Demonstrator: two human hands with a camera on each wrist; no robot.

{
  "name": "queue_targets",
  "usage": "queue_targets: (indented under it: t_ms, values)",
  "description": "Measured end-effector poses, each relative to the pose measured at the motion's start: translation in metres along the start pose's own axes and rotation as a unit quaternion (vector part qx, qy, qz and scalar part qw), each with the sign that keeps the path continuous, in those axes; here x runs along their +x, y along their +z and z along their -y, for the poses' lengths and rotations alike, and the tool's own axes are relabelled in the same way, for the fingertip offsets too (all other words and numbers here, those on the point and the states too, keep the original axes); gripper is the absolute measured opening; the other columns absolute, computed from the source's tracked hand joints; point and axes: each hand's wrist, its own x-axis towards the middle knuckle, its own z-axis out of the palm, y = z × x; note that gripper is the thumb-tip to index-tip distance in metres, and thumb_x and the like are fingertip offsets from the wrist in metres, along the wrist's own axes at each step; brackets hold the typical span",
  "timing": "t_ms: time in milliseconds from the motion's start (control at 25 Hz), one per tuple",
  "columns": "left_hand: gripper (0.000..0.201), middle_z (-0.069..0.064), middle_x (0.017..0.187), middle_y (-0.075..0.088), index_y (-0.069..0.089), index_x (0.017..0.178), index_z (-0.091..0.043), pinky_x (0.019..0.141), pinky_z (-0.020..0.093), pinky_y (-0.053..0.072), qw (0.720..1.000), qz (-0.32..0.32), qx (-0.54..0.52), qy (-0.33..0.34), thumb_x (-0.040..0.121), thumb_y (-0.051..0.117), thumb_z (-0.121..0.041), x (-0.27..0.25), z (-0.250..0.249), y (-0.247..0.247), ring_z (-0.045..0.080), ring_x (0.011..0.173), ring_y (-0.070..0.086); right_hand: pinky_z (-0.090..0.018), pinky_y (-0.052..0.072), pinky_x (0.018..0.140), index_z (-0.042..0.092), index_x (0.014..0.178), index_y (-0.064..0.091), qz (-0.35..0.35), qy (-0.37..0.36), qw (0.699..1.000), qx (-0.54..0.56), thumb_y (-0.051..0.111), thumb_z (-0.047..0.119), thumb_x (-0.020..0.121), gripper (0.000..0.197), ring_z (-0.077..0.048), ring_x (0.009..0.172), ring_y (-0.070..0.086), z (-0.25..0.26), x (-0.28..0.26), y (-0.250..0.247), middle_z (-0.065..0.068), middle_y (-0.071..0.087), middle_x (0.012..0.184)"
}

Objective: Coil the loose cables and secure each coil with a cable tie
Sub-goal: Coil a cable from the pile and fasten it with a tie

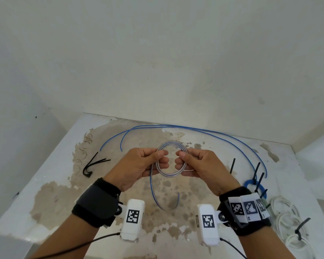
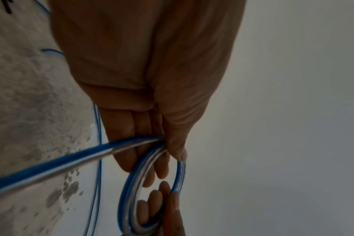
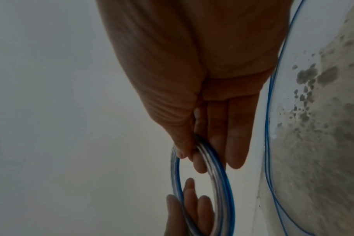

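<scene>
Blue-striped clear cable [image 1: 172, 159] looped in small coil above table, tail hanging; black cable ties [image 1: 94, 166] lying left.

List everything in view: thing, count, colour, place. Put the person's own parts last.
Flat blue-and-clear cable coil: one, blue and clear, held above the table between both hands, its free tail hanging toward the person.
Thin loose blue cables: at least two strands, blue, arcing along the table's far side.
Tied blue cable coil: one, blue, right side of table, black ties sticking up from it.
Tied white cable coils: several, white, near right edge.
Spare black cable ties: a few, black, left side.
Stained white table: one, white with brown patches.
Left hand: pinches the coil's left side.
Right hand: pinches the coil's right side.
</scene>
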Motion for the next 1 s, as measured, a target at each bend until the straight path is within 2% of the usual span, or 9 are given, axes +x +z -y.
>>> queue_targets:
  t_ms: [200, 320, 400, 520, 560, 640, 760, 880, 1000]
  values:
    - [0.030, 0.004, 0.089, 0.074, 0.072, 0.107, -0.007, 0.074, 0.023, 0.059, 0.998, -0.035, -0.057, 0.006, 0.086, 0.066, -0.028, 0.003, 0.002, -0.001, 0.019, 0.094, 0.074, -0.034, 0.060, 0.079, 0.014, 0.107, 0.075, 0.027, 0.010, 1.000, -0.006, 0.069, 0.032, 0.093, 0.024, -0.019, 0.093, 0.075, 0.000, 0.002, 0.002, -0.007, 0.078, 0.096]
    - [0.021, 0.001, 0.085, 0.072, 0.071, 0.106, -0.009, 0.073, 0.022, 0.059, 0.991, -0.088, -0.098, 0.034, 0.093, 0.063, -0.023, 0.008, 0.003, 0.005, 0.015, 0.087, 0.074, -0.030, 0.058, 0.074, 0.020, 0.107, 0.075, -0.023, 0.002, 1.000, -0.016, 0.062, 0.037, 0.098, 0.023, -0.013, 0.089, 0.074, -0.001, 0.002, 0.006, -0.001, 0.078, 0.097]
    - [0.016, -0.002, 0.083, 0.071, 0.070, 0.104, -0.012, 0.074, 0.022, 0.059, 0.972, -0.141, -0.173, 0.073, 0.097, 0.059, -0.022, 0.013, -0.001, 0.007, 0.012, 0.085, 0.073, -0.028, 0.052, 0.067, 0.018, 0.096, 0.075, -0.038, 0.039, 0.995, -0.078, 0.054, 0.049, 0.100, 0.038, -0.010, 0.078, 0.072, 0.001, -0.003, 0.007, 0.001, 0.076, 0.087]
    - [0.014, -0.006, 0.083, 0.071, 0.068, 0.103, -0.015, 0.075, 0.022, 0.059, 0.947, -0.161, -0.255, 0.107, 0.100, 0.056, -0.022, 0.019, -0.008, 0.010, 0.009, 0.085, 0.073, -0.027, 0.046, 0.063, 0.017, 0.098, 0.075, 0.097, 0.146, 0.971, -0.164, 0.041, 0.060, 0.101, 0.055, -0.012, 0.076, 0.072, -0.005, -0.011, 0.014, 0.001, 0.079, 0.090]
    - [0.014, -0.006, 0.083, 0.071, 0.067, 0.102, -0.015, 0.074, 0.022, 0.059, 0.944, -0.159, -0.268, 0.107, 0.100, 0.055, -0.022, 0.019, -0.009, 0.013, 0.009, 0.085, 0.073, -0.027, 0.048, 0.065, 0.017, 0.107, 0.073, 0.101, 0.142, 0.978, -0.114, 0.043, 0.056, 0.102, 0.050, -0.014, 0.081, 0.073, -0.007, -0.010, 0.018, 0.001, 0.079, 0.099]
    - [0.013, -0.004, 0.084, 0.073, 0.067, 0.100, -0.015, 0.073, 0.022, 0.060, 0.942, -0.156, -0.282, 0.096, 0.100, 0.055, -0.021, 0.019, -0.008, 0.020, 0.009, 0.084, 0.074, -0.031, 0.053, 0.070, 0.014, 0.113, 0.069, 0.021, 0.101, 0.990, 0.096, 0.050, 0.045, 0.102, 0.038, -0.018, 0.089, 0.074, -0.007, -0.002, 0.022, -0.001, 0.076, 0.110]
    - [0.014, -0.002, 0.087, 0.074, 0.067, 0.101, -0.014, 0.073, 0.023, 0.060, 0.947, -0.150, -0.272, 0.077, 0.100, 0.055, -0.020, 0.016, -0.002, 0.028, 0.010, 0.084, 0.074, -0.031, 0.057, 0.076, 0.014, 0.106, 0.065, -0.052, 0.028, 0.955, 0.291, 0.050, 0.032, 0.104, 0.024, -0.018, 0.091, 0.074, -0.003, 0.009, 0.024, -0.005, 0.074, 0.101]
    - [0.014, -0.001, 0.089, 0.075, 0.067, 0.104, -0.012, 0.072, 0.023, 0.060, 0.948, -0.152, -0.271, 0.072, 0.101, 0.055, -0.019, 0.015, 0.000, 0.028, 0.011, 0.084, 0.075, -0.029, 0.057, 0.072, 0.012, 0.106, 0.062, -0.050, 0.003, 0.950, 0.307, 0.048, 0.024, 0.105, 0.019, -0.017, 0.082, 0.073, -0.002, 0.011, 0.028, -0.004, 0.073, 0.088]
    - [0.014, 0.001, 0.093, 0.075, 0.069, 0.105, -0.012, 0.072, 0.022, 0.060, 0.958, -0.147, -0.238, 0.057, 0.098, 0.058, -0.020, 0.014, 0.001, 0.023, 0.011, 0.087, 0.074, -0.026, 0.053, 0.065, 0.010, 0.112, 0.068, -0.064, -0.002, 0.976, 0.207, 0.057, 0.029, 0.101, 0.024, -0.014, 0.076, 0.071, -0.002, 0.012, 0.032, 0.001, 0.072, 0.086]
